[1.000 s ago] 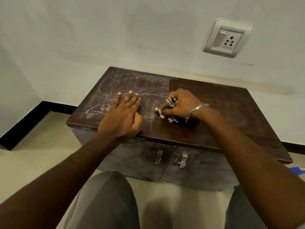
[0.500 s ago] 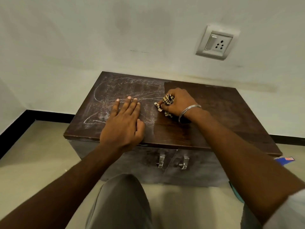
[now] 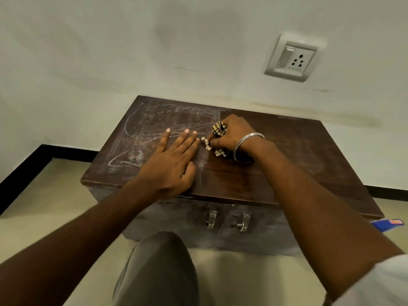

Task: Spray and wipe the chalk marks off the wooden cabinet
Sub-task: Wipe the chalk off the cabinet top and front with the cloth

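A low dark wooden cabinet (image 3: 298, 155) stands against the wall. White chalk marks (image 3: 152, 124) cover the left half of its top; the right half looks dark and wiped. My left hand (image 3: 172, 164) lies flat on the top with fingers straight, over the chalked part. My right hand (image 3: 231, 135), with a metal bangle on the wrist, grips a bunched checked cloth (image 3: 218, 130) and presses it on the top at the border between chalked and wiped wood. No spray bottle shows.
Two cabinet doors with metal handles (image 3: 212, 218) face me. A wall socket with switch (image 3: 291, 58) sits above right. A blue object (image 3: 387, 224) lies on the floor at the right. My knee (image 3: 161, 268) is in front of the cabinet.
My right hand has slid the cloth away from me toward the back of the top. My left hand stays flat, its fingers slightly more spread. The view shifted.
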